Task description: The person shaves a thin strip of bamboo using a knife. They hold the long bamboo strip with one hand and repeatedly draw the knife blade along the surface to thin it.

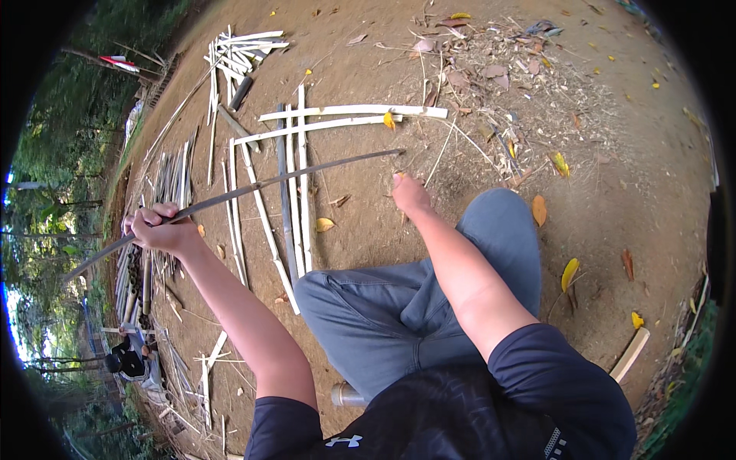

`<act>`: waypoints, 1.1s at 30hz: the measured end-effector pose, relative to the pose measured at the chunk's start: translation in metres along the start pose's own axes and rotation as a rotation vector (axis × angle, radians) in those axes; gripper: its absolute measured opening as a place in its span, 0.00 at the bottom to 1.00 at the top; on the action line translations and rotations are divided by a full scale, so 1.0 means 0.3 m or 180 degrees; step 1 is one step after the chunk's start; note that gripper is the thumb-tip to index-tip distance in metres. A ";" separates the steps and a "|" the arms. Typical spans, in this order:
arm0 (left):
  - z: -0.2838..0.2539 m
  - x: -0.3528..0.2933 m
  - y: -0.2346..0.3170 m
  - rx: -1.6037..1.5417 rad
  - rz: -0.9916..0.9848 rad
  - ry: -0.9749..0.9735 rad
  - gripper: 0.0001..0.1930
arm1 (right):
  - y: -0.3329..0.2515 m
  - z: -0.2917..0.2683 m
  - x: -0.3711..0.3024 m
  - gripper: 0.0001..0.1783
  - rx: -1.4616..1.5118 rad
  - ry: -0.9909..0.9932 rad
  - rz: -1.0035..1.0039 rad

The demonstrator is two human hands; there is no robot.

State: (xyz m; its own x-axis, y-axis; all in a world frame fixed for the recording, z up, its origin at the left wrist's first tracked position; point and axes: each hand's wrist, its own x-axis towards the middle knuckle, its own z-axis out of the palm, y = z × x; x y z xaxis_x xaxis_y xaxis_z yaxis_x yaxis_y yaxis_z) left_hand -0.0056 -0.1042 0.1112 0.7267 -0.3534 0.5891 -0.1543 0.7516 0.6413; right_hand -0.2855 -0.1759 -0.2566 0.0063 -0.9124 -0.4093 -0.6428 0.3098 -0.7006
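Note:
A long, thin, dark bamboo strip point(307, 170) slants across the view, gently bowed, from the lower left up to the middle. My left hand point(161, 228) is closed around it toward its lower left end. Just below the strip's far right end is my right hand point(412, 193), curled, apart from the strip. Its fingers are mostly hidden, and whatever it holds cannot be made out. On the ground beneath lie pale split bamboo strips point(303, 184), some lengthwise and two laid across, with a darker strip point(290, 195) among them.
My bent legs point(383, 307) rest on the dirt. A pile of pale strips point(245, 50) lies far left, and darker strips point(172, 180) lie at the left. Shavings and dry leaves point(498, 77) cover the far right ground. Another person point(134, 359) sits at the left edge.

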 end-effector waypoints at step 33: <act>0.035 0.052 -0.062 0.0830 0.0276 0.0747 0.12 | -0.069 0.149 0.130 0.22 0.0447 0.0434 0.0186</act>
State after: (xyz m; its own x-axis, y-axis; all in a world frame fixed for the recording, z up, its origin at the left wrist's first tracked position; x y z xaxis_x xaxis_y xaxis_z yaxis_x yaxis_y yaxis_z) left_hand 0.0017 -0.1296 0.1136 0.8327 -0.1344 0.5372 -0.3656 0.5952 0.7156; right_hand -0.2379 -0.2060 -0.2842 -0.1378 -0.9166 -0.3754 -0.5259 0.3889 -0.7564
